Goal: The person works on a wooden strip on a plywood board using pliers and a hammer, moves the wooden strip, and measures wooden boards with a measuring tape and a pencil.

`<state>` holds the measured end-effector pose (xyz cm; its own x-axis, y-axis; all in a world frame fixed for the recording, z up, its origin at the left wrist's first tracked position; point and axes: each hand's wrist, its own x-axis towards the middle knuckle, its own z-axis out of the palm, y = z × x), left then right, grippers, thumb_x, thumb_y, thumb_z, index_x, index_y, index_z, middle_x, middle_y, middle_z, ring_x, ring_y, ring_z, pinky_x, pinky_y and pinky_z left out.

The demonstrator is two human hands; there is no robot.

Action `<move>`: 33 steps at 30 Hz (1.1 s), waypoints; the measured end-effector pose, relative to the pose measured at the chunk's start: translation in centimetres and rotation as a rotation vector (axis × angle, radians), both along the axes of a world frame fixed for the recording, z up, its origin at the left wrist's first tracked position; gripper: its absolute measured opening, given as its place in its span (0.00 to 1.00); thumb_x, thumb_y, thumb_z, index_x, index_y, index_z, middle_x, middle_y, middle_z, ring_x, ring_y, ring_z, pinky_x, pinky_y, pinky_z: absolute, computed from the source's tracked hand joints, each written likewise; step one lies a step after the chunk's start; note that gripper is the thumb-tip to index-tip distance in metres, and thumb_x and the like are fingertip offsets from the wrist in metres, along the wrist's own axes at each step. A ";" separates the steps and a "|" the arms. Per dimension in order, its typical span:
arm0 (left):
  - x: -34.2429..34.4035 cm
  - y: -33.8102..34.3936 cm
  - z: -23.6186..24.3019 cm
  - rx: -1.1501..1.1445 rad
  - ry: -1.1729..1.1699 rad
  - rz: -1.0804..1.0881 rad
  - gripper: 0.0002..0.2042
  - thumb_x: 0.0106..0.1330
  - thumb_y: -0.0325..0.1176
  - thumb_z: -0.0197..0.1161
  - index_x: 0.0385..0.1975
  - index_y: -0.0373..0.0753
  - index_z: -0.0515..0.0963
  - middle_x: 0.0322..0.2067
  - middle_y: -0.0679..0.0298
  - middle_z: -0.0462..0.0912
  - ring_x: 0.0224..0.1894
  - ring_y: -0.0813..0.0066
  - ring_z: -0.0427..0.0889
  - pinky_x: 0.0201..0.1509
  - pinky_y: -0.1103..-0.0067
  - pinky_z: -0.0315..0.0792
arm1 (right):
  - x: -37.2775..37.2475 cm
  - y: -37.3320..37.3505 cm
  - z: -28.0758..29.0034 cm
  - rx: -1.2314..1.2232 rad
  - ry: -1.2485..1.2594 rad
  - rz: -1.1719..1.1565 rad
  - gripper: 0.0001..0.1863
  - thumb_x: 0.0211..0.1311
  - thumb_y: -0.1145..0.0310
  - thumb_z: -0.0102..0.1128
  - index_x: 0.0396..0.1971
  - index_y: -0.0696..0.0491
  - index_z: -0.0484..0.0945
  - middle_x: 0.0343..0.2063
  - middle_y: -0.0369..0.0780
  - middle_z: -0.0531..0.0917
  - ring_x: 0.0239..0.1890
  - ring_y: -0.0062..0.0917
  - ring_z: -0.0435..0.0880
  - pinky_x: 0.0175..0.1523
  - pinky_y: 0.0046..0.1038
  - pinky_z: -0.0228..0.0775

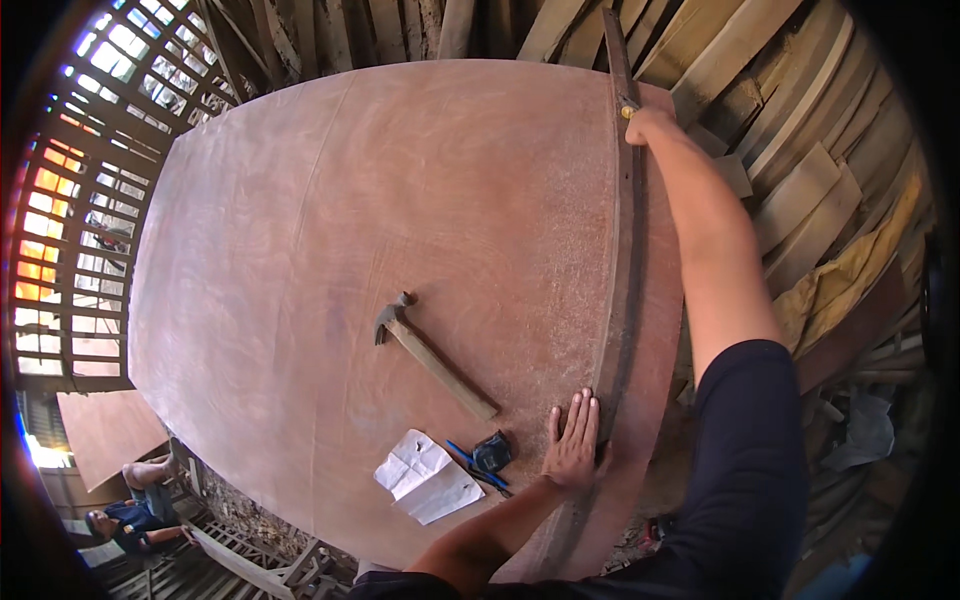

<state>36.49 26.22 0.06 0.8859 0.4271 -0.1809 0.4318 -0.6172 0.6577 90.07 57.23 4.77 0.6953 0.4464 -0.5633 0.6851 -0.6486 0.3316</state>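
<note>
A large reddish plywood sheet carries a long dark straightedge along its right side. My left hand lies open on the sheet against the straightedge. Up at the far right corner, my right hand is closed at the straightedge, around a small object with a yellow part that I cannot make out. Left of my left hand lie a claw hammer with a wooden handle, a folded white paper, a black tape measure and a blue pen.
Stacked boards stand behind and to the right, with a yellow cloth among them. A wooden lattice runs along the left. Another person sits at the lower left near a smaller plywood panel.
</note>
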 end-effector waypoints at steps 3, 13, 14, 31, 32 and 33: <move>0.4 -1.1 -1.0 -0.002 -0.036 -0.017 0.42 0.71 0.47 0.56 0.76 0.25 0.49 0.79 0.42 0.47 0.82 0.50 0.45 0.81 0.48 0.37 | 1.5 -1.9 -0.3 0.092 -0.132 0.018 0.31 0.60 0.67 0.59 0.66 0.49 0.77 0.68 0.47 0.75 0.70 0.43 0.74 0.70 0.41 0.72; -0.5 1.1 -0.6 0.022 0.010 0.061 0.43 0.69 0.46 0.58 0.76 0.25 0.49 0.79 0.43 0.47 0.82 0.50 0.44 0.81 0.49 0.36 | -9.2 -7.8 -2.9 0.742 -0.130 -0.313 0.36 0.56 0.68 0.59 0.65 0.63 0.61 0.65 0.63 0.68 0.70 0.56 0.69 0.66 0.55 0.70; -0.5 0.8 0.0 0.009 -0.002 0.038 0.43 0.69 0.46 0.58 0.76 0.25 0.49 0.79 0.43 0.47 0.82 0.50 0.44 0.81 0.49 0.36 | -9.7 -9.7 -1.3 0.731 -0.152 -0.329 0.36 0.56 0.68 0.59 0.65 0.63 0.61 0.65 0.63 0.68 0.70 0.56 0.69 0.66 0.55 0.70; 0.1 -2.5 -1.7 0.198 -0.118 -0.001 0.52 0.61 0.52 0.61 0.77 0.24 0.45 0.78 0.40 0.48 0.82 0.49 0.44 0.82 0.51 0.31 | -49.4 -59.8 4.8 1.623 0.554 -1.011 0.35 0.67 0.83 0.56 0.73 0.50 0.59 0.46 0.32 0.73 0.43 0.13 0.74 0.45 0.18 0.73; 0.3 -2.9 -1.5 0.207 -0.138 0.014 0.52 0.61 0.52 0.62 0.77 0.24 0.45 0.78 0.40 0.48 0.82 0.49 0.44 0.82 0.50 0.31 | -54.0 -62.0 4.9 1.647 0.530 -1.161 0.35 0.67 0.84 0.56 0.73 0.50 0.59 0.47 0.33 0.72 0.44 0.13 0.74 0.45 0.19 0.73; 0.3 -2.9 -1.5 0.209 -0.144 0.009 0.53 0.61 0.52 0.62 0.77 0.24 0.44 0.78 0.41 0.48 0.83 0.49 0.43 0.82 0.51 0.30 | -57.9 -63.9 5.1 1.608 0.575 -1.156 0.35 0.68 0.83 0.56 0.73 0.51 0.58 0.46 0.34 0.73 0.44 0.14 0.74 0.46 0.20 0.73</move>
